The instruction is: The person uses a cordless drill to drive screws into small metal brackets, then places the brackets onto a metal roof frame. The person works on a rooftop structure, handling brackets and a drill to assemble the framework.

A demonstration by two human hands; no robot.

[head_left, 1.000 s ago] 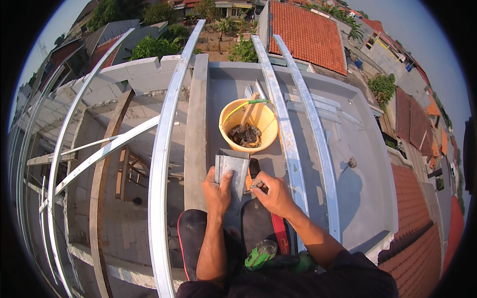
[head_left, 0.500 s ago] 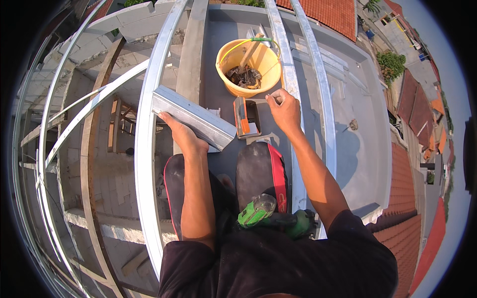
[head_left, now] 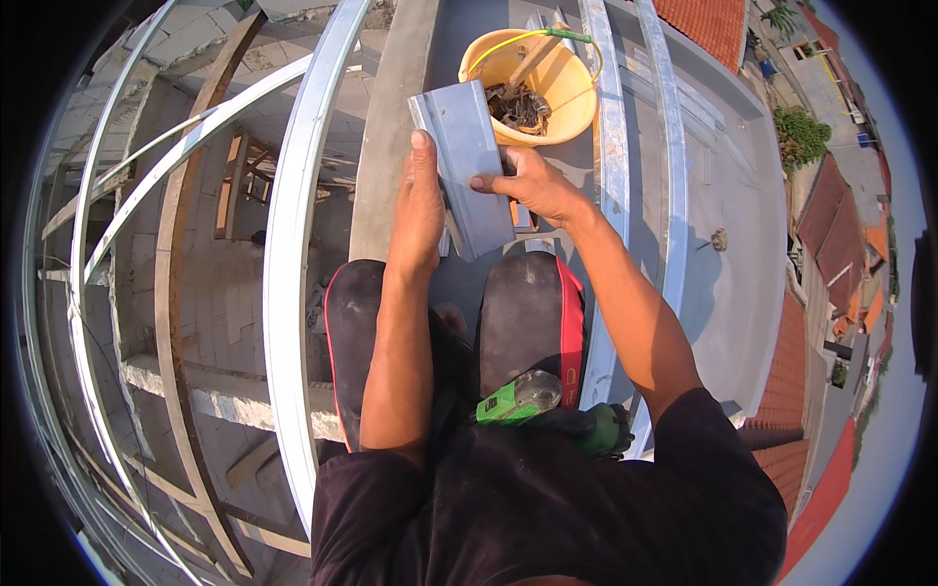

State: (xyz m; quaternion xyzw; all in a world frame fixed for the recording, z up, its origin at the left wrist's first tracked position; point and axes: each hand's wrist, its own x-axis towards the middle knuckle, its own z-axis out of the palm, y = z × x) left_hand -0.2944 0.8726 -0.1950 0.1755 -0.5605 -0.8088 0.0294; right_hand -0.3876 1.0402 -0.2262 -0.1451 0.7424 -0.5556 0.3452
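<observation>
A short length of silvery metal channel (head_left: 457, 146) is held up over my knees, tilted with its far end to the left. My left hand (head_left: 418, 210) grips its left edge, thumb stretched along the side and fingers hidden behind. On the right edge, my right hand (head_left: 537, 188) is closed on the same piece, thumb pressed on its face; whether anything small is also in those fingers is hidden. Behind the channel, only a bit of an orange-and-black box (head_left: 524, 217) shows. A green cordless drill (head_left: 518, 398) rests across my lap.
A yellow bucket (head_left: 576, 112) with a wooden-handled tool and dark scraps stands just ahead. Long metal beams run on the left (head_left: 283, 293) and right (head_left: 614, 146). Past the left beam is an open drop to a lower level with timber and block walls.
The channel has swung more upright and moved right, off the left beam. My right hand, earlier pinched above the box, has come left and taken hold of it. The view has shifted slightly.
</observation>
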